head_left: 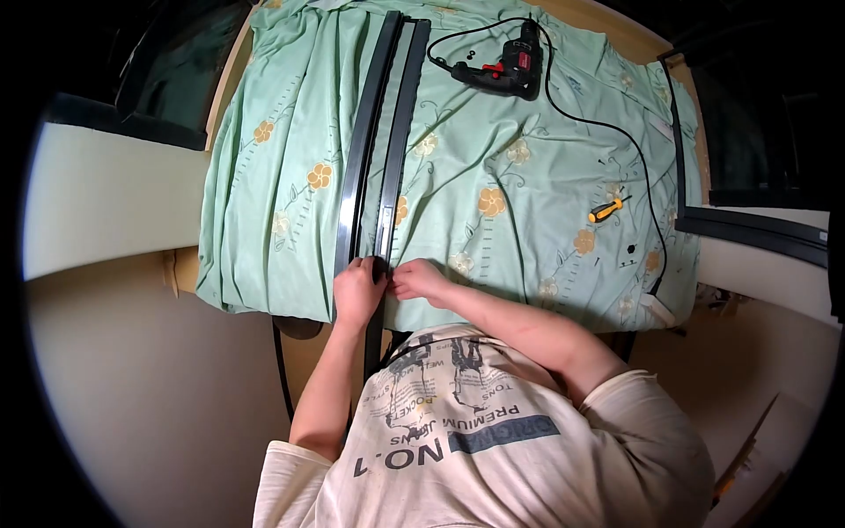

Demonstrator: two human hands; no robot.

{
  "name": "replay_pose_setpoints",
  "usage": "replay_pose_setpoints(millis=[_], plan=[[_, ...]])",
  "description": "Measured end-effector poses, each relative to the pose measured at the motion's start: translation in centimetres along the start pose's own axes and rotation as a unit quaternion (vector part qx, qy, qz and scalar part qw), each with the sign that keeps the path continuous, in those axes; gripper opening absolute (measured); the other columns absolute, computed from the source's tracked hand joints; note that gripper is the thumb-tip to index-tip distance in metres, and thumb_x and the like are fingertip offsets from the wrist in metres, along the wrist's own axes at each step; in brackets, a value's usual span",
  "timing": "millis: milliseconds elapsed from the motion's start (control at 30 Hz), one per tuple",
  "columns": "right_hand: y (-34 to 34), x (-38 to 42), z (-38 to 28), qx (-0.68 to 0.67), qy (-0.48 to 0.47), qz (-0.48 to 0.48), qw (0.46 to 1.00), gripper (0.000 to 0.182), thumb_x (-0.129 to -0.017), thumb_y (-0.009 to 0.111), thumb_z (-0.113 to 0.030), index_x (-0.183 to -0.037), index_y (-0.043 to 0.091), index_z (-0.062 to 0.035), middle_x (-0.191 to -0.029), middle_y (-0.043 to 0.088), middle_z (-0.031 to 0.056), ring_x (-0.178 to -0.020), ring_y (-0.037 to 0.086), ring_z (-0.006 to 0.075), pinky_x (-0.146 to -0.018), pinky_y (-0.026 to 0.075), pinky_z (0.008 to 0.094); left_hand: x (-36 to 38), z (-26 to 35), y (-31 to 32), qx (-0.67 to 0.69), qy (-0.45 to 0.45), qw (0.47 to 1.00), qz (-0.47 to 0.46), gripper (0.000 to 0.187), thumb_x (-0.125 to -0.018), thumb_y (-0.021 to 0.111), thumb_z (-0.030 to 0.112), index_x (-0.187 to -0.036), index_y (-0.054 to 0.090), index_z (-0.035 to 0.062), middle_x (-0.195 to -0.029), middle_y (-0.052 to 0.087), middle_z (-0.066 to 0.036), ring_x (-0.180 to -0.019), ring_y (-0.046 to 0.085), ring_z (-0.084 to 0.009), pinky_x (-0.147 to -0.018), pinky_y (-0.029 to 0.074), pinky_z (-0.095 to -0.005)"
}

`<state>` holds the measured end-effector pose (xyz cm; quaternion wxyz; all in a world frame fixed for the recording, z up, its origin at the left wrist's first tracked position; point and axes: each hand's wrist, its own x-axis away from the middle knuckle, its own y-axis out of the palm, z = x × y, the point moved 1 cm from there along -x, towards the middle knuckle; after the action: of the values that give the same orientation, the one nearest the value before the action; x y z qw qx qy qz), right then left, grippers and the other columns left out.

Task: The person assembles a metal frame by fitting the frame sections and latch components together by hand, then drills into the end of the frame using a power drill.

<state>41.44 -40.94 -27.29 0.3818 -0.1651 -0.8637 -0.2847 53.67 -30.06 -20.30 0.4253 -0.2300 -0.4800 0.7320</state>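
Head cam: both hands, left hand (358,290) & right hand (420,280), pinch 2 black rails (380,141) on green cloth (519,229).

Both arms are reaching forward, bent at the elbows. The left hand (358,290) and right hand (419,280) are curling their fingers, close together, nearly touching.

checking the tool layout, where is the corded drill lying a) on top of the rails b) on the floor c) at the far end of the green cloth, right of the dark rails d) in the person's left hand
c: the drill lies on the green cloth at its far end, right of the dark rails, while both hands are at the rails' near end.
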Motion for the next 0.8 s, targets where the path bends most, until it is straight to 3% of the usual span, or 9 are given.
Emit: replay_pose_setpoints(millis=[200,400,600,800], plan=[[0.2,0.8,0.1,-0.057,0.037,0.003,0.998,0.033,-0.100,0.056,-0.010,-0.129,0.056,0.0060,-0.111,0.068,0.0158,-0.100,0.070,0.0270,-0.087,0.059,0.0381,-0.3,-0.3,1.1,-0.052,-0.025,0.998,-0.029,0.025,-0.073,0.078,0.019,-0.085,0.062,0.0020,-0.084,0.068,-0.018,-0.071,0.069,-0.0375,-0.066,0.058,-0.0454],[0.7,1.5,0.5,-0.096,0.018,-0.009,0.995,0.035,-0.099,0.055,-0.007,-0.131,0.055,0.0062,-0.117,0.066,0.0159,-0.101,0.069,0.0264,-0.088,0.058,0.0373,-0.3,-0.2,0.8,-0.024,-0.015,1.000,-0.010,0.022,-0.072,0.076,0.014,-0.084,0.062,0.0014,-0.085,0.068,-0.019,-0.072,0.068,-0.0389,-0.067,0.058,-0.0460],[1.7,0.7,1.9,-0.088,-0.043,0.024,0.995,0.037,-0.095,0.063,-0.004,-0.130,0.057,0.0076,-0.115,0.068,0.0160,-0.099,0.070,0.0225,-0.086,0.059,0.0338,-0.2,-0.4,-0.1,0.024,-0.032,0.999,0.005,0.025,-0.070,0.078,0.014,-0.090,0.069,0.0009,-0.086,0.069,-0.019,-0.075,0.069,-0.0378,-0.070,0.057,-0.0455],[1.5,-1.7,2.1,0.105,-0.158,0.013,0.982,0.026,-0.092,0.069,-0.005,-0.114,0.064,0.0078,-0.098,0.074,0.0156,-0.086,0.072,0.0194,-0.076,0.059,0.0307,0.0,-1.6,-0.8,0.100,-0.042,0.994,-0.021,0.029,-0.075,0.079,0.013,-0.102,0.076,0.0023,-0.089,0.072,-0.017,-0.079,0.070,-0.0365,-0.073,0.057,-0.0427]])
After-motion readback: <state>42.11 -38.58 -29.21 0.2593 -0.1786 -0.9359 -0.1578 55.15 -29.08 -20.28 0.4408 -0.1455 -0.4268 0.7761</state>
